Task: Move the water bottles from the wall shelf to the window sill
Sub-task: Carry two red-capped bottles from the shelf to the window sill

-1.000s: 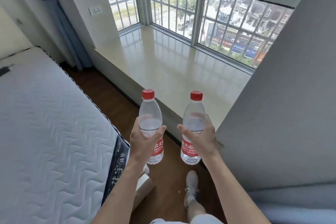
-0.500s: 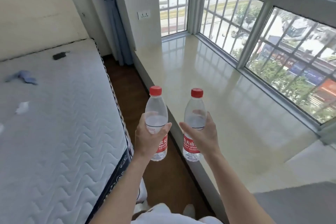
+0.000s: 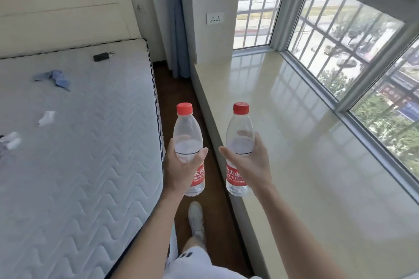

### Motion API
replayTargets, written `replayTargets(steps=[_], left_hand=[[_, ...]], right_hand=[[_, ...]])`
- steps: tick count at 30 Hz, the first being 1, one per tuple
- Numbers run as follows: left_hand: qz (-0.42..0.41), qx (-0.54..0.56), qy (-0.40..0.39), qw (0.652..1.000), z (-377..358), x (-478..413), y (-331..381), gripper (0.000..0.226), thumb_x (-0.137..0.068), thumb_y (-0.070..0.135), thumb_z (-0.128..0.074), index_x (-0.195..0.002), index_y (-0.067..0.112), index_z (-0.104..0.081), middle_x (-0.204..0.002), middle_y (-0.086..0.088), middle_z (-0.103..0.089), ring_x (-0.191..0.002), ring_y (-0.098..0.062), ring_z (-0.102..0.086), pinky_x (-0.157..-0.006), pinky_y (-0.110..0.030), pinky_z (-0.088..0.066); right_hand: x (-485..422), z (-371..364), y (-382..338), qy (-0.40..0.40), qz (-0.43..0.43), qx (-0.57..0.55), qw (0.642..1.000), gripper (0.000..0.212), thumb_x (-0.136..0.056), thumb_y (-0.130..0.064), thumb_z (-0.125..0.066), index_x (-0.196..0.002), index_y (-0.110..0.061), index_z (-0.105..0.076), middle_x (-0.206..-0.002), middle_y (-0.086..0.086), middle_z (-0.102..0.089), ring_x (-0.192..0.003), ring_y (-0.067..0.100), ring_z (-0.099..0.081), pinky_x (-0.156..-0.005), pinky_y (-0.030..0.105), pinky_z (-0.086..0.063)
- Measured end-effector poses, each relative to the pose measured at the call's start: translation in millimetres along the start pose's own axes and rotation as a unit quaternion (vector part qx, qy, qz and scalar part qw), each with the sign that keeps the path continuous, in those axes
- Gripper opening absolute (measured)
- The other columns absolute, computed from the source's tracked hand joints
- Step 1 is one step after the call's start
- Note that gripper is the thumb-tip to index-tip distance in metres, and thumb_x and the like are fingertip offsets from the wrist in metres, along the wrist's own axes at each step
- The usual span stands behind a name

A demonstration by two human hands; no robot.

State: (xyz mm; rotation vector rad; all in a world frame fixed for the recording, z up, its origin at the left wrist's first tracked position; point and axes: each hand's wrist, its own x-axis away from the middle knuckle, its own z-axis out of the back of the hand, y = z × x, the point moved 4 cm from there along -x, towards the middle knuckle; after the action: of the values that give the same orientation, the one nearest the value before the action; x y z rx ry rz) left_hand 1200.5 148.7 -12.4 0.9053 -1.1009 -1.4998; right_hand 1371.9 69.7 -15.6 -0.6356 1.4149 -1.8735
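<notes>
A: Head view: how many bottles?
B: Two, red-capped: left hand (image 3: 181, 169) clamped on left bottle (image 3: 188, 140), right hand (image 3: 251, 165) on right bottle (image 3: 239, 138), beside the window sill's (image 3: 306, 142) near edge.
A: Labels?
B: Red, reading partly "NONGFU SPRIN".

The mattress (image 3: 79, 142) fills the left, the window sill (image 3: 306, 142) the right, with a strip of floor (image 3: 179, 88) between them. The left hand (image 3: 181, 170) holds the left bottle (image 3: 188, 129) upright above the floor strip. The right hand (image 3: 254, 165) holds the right bottle (image 3: 240, 133) upright above the sill's near edge. The bottles stand side by side, apart. A wall socket (image 3: 215, 18) sits on the wall behind the sill's far end.
</notes>
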Motion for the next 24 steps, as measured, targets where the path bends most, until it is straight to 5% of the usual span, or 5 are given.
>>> replayTargets(steps=[5,15,24], left_hand=[[0.0,0.015,0.009,1.0,-2.5,-85.1,-9.7,0.045,-0.066,0.052,-0.069,-0.101,0.05,-0.041,-0.098,0.034,-0.045,-0.088,0.003,-0.054,-0.067,-0.002,-0.034],[0.01,0.039,0.038,0.998,29.5,-297.5,-8.9,0.045,-0.078,0.031,-0.08,-0.102,0.045,-0.045,-0.098,0.028,-0.053,-0.089,0.009,-0.059,-0.061,-0.002,-0.043],[0.015,0.043,0.031,0.998,13.1,-419.4,-22.9,0.053,-0.068,0.046,-0.079,-0.114,0.038,-0.054,-0.1,0.019,-0.065,-0.093,0.006,-0.063,-0.067,-0.009,-0.05]], right_hand=[[-77.5,-38.8,-3.9,-0.021,0.016,0.012,1.0,0.053,-0.072,-0.039,-0.087,-0.113,-0.026,-0.056,-0.098,-0.013,-0.064,-0.092,-0.003,-0.062,-0.075,0.024,-0.053],[-258.4,-137.3,-39.4,-0.026,0.006,0.008,1.0,0.063,-0.061,-0.056,-0.083,-0.111,-0.03,-0.055,-0.098,-0.006,-0.067,-0.091,0.013,-0.068,-0.081,0.046,-0.06],[-372.8,-189.0,-35.9,-0.031,-0.014,0.008,0.999,0.058,-0.063,-0.052,-0.084,-0.108,-0.029,-0.057,-0.095,-0.008,-0.066,-0.088,0.011,-0.069,-0.08,0.044,-0.061]])
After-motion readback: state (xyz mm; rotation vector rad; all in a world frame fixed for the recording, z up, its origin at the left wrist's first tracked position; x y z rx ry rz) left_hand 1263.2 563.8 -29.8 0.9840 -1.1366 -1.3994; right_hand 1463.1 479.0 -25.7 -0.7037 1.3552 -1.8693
